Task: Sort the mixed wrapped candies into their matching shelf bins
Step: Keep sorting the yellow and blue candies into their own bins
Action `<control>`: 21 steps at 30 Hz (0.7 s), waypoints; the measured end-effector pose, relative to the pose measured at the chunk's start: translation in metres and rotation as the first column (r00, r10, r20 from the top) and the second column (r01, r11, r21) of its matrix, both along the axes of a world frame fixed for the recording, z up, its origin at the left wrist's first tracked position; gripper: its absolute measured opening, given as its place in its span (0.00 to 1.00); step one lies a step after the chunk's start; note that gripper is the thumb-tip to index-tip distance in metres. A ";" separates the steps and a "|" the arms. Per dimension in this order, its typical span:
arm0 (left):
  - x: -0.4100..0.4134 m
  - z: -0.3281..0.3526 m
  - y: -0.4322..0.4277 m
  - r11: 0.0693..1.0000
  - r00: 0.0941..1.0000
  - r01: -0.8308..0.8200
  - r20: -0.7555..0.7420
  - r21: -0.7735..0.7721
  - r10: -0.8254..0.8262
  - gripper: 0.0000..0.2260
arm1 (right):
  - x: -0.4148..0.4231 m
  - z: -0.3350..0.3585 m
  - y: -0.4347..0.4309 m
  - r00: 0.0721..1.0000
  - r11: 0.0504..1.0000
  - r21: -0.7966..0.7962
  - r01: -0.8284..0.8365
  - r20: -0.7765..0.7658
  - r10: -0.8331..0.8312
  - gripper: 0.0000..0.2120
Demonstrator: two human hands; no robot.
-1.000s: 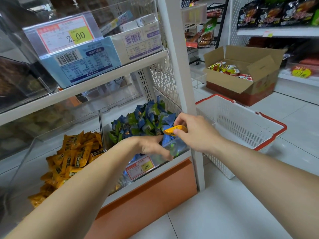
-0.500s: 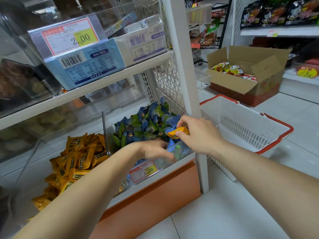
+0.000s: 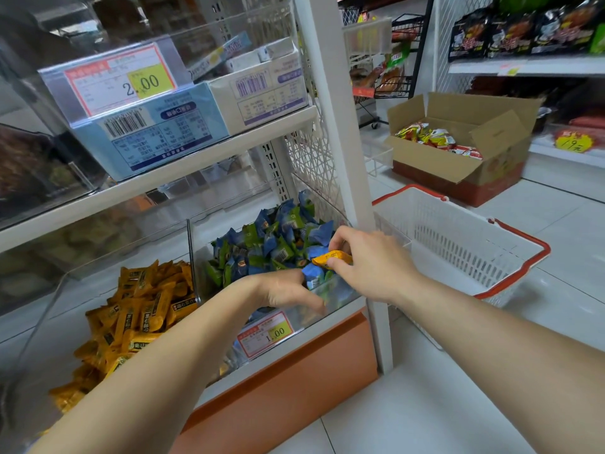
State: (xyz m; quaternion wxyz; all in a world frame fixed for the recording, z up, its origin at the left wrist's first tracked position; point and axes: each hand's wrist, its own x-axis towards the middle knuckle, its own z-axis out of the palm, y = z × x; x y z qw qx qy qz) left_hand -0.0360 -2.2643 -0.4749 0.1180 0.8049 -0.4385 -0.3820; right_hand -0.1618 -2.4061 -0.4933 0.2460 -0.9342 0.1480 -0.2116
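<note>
Orange candy (image 3: 332, 258): pinched in right hand (image 3: 373, 267) grip, axis crosswise, over blue-green bin (image 3: 343, 291). Orange bin (image 3: 85, 283) lies left, nearer left hand (image 3: 288, 290) (grip curled, contents unclear).

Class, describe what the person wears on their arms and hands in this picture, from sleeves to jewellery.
Nothing worn shows. The left forearm and right forearm are bare to the picture's edge, no sleeves. The left hand and right hand are ungloved; no ring, watch or bracelet is visible.

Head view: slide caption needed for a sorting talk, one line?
Right hand pinches an orange candy over the blue-green candy bin while left hand holds its front rim.
</note>
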 end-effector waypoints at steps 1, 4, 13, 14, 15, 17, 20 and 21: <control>0.001 -0.001 0.002 1.000 1.000 -0.001 0.017 -0.016 0.002 0.09 | 0.000 0.001 0.000 1.000 1.000 0.003 0.001 0.008 -0.001 0.06; 0.001 -0.004 0.011 0.993 0.998 -0.030 0.054 -0.113 0.037 0.11 | 0.001 0.003 0.001 1.000 1.000 0.010 0.004 0.008 -0.004 0.06; -0.001 0.006 0.016 0.950 0.987 -0.037 0.140 -0.310 0.084 0.13 | 0.002 0.023 0.023 0.961 0.995 0.015 0.094 0.259 -0.094 0.06; 0.000 0.007 0.015 0.963 0.987 -0.042 0.136 -0.266 0.081 0.17 | 0.003 0.026 0.026 0.951 0.997 0.044 0.071 0.299 -0.081 0.08; 0.002 0.008 0.015 0.973 0.989 -0.048 0.125 -0.228 0.078 0.18 | 0.004 0.027 0.029 0.950 0.996 0.086 0.026 0.309 -0.052 0.11; 0.004 0.009 0.015 0.977 0.991 -0.049 0.112 -0.206 0.073 0.18 | 0.004 0.026 0.031 0.974 0.988 0.148 -0.038 0.228 0.003 0.12; 0.003 0.009 0.020 0.954 0.983 -0.110 0.109 -0.280 0.145 0.20 | 0.005 0.016 0.026 0.999 0.992 0.127 0.015 0.044 -0.021 0.10; 0.004 0.009 0.022 0.928 0.972 -0.172 0.096 -0.330 0.214 0.20 | 0.005 0.014 0.024 0.999 0.990 0.136 0.037 0.022 -0.041 0.09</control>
